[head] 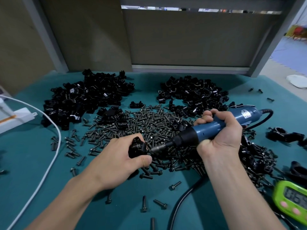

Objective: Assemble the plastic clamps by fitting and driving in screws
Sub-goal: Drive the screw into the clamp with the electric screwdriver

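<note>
Nearest the person, a few loose screws [144,204] lie on the teal mat [33,180]. The screwdriver's black cord [182,201] curls between the forearms, and a green timer [292,201] sits at the right edge.

Just beyond, the left hand [119,156] grips a black plastic clamp [137,146], fingers and thumb wrapped round it, above the near rim of the screw heap [149,123]. The right hand [221,131] is fisted round a blue electric screwdriver [216,125]. Its bit [159,147] meets the clamp's right face.

The step in hand appears to be driving a screw; the screw head itself is hidden at the bit. The next move likely calls for holding the bit in line with the screw and bracing the clamp against twisting.

Room is tight, with screws all round the hands and a white cable [49,160] to the left. Assembled clamps [285,134] lie to the right. Farther back are two heaps of clamp parts, left [86,98] and right [194,93], before a grey partition [182,39].
</note>
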Demonstrator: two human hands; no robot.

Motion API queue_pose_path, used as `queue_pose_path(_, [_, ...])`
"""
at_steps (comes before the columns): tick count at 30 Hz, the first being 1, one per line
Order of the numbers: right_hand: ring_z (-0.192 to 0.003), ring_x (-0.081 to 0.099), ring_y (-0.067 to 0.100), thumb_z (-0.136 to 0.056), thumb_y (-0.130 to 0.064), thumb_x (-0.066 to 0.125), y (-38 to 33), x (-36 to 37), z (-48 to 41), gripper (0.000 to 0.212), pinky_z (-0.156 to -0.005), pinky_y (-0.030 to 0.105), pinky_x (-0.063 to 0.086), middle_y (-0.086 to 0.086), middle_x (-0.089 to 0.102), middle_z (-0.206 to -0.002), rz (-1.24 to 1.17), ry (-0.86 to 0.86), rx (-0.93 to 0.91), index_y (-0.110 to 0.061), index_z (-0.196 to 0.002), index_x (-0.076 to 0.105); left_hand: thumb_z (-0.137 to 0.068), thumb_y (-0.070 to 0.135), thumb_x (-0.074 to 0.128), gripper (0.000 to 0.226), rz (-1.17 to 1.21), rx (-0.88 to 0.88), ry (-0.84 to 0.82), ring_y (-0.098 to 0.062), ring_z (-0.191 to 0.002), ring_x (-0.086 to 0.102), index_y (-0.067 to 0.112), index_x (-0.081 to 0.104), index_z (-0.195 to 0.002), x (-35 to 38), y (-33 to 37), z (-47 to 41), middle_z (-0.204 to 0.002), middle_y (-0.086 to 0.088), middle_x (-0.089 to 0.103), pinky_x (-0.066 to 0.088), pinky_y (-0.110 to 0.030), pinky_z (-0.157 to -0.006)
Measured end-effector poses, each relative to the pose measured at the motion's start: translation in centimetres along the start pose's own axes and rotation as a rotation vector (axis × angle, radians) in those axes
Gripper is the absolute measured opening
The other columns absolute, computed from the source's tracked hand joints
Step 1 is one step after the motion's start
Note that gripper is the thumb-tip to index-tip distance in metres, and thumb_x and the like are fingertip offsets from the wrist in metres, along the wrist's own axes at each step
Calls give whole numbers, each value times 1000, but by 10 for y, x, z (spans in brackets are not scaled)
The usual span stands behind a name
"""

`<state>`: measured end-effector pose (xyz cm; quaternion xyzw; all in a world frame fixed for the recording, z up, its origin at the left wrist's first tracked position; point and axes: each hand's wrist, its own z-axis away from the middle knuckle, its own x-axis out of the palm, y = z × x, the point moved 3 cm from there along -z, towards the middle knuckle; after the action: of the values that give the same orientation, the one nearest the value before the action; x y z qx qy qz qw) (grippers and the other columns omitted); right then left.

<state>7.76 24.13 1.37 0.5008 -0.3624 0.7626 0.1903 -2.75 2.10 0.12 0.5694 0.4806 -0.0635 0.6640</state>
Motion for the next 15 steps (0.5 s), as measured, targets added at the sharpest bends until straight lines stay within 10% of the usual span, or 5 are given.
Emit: queue_pose_path(15, [-51, 53, 12, -89, 3, 54, 7, 3, 0, 16, -55, 26, 49, 7, 61, -69, 17, -20, -93, -11, -84, 50, -92, 52, 70, 29, -69, -157, 52, -18, -49, 55, 36, 47, -84, 7, -3, 2, -69, 7, 67, 41, -27, -44])
